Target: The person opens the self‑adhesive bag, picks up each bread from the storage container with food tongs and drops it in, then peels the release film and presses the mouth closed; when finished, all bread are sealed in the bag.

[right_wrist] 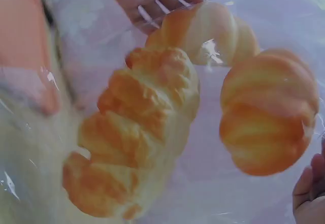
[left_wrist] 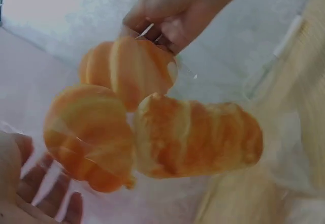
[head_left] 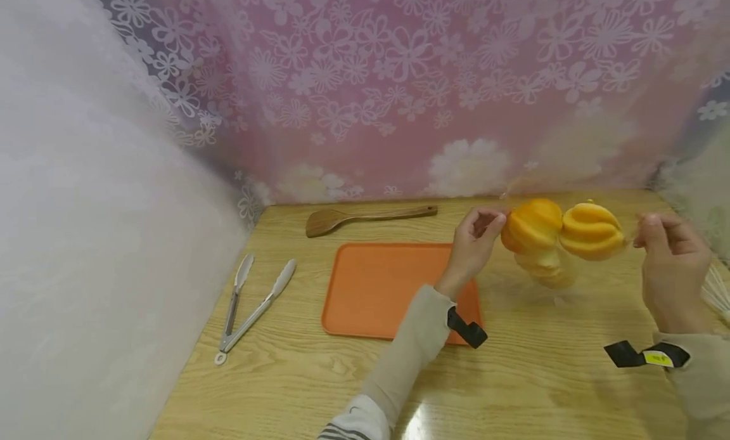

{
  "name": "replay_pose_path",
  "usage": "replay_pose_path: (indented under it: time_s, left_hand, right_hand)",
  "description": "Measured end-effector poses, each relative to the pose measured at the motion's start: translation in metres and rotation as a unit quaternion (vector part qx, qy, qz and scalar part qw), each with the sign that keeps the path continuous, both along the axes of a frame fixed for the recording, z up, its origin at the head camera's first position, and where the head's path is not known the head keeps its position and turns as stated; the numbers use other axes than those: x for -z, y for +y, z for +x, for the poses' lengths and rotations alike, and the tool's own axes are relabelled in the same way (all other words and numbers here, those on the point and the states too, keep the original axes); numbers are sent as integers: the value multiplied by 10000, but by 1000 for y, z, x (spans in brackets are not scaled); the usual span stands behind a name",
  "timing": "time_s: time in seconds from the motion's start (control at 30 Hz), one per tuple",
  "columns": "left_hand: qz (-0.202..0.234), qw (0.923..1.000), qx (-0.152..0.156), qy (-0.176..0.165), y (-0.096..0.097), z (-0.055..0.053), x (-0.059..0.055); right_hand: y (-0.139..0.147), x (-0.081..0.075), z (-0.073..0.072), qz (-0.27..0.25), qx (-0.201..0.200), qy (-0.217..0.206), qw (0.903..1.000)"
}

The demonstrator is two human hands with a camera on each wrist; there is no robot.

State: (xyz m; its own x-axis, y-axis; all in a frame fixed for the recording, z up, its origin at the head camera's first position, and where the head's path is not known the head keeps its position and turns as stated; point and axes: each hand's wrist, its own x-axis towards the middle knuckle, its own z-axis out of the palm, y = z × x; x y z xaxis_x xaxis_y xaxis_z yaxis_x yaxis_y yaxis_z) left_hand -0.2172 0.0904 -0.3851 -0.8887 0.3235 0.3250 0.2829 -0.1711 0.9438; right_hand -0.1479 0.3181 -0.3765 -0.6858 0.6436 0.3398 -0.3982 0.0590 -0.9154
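A clear plastic bag hangs between both hands over the table's right part, with three breads inside. In the head view, a ridged round bread is beside my left hand, whose thumb and fingers pinch the bag's edge. Another ridged round bread lies towards my right hand, which pinches the opposite edge. Below them hangs a long twisted bread, shown larger in the right wrist view. Clear film makes the bag's outline hard to follow.
An orange tray lies mid-table, partly under the left forearm. Behind it is a wooden spatula. Metal tongs lie spread at left. A whisk shows at the right edge. A floral curtain hangs behind.
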Motion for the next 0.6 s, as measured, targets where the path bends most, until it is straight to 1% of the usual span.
replay_pose_path:
  time_s: [0.07,0.1,0.13,0.2,0.23,0.27,0.33,0.4,0.43,0.47,0.53,0.6]
  left_hand:
    - [-410,9991,18,-130,1,3,10]
    - [-618,9979,31,-165,1,4,16]
    - [-784,9967,24,-204,1,5,21]
    - [-930,9953,45,-269,2,7,30]
    - [-898,9955,65,-301,2,7,33]
    - [-835,9960,84,-317,3,7,35]
    - [-610,9975,134,-331,3,6,36]
    - [-374,9985,194,-358,4,5,34]
    - [-253,9988,216,-362,5,4,32]
    - [-131,9990,229,-365,5,2,31]
    - [174,9988,277,-371,7,-1,29]
    - [456,9977,308,-388,9,-5,26]
  right_hand:
    - [5,10,4,521,-164,-591,9968]
    - [7,16,6,689,-338,-860,9933]
    - [9,21,9,997,-439,-1182,9870]
    - [12,30,14,1437,-745,-1424,9765]
    - [13,33,16,1610,-848,-1475,9722]
    - [13,34,16,1625,-942,-1488,9709]
    - [11,34,15,1622,-911,-1541,9704]
    - [8,32,13,1492,-747,-1587,9731]
    - [7,30,11,1314,-608,-1561,9771]
    - [5,28,10,1033,-490,-1460,9826]
    - [1,25,6,307,-310,-1096,9930]
    - [-3,22,4,-381,-197,-556,9975]
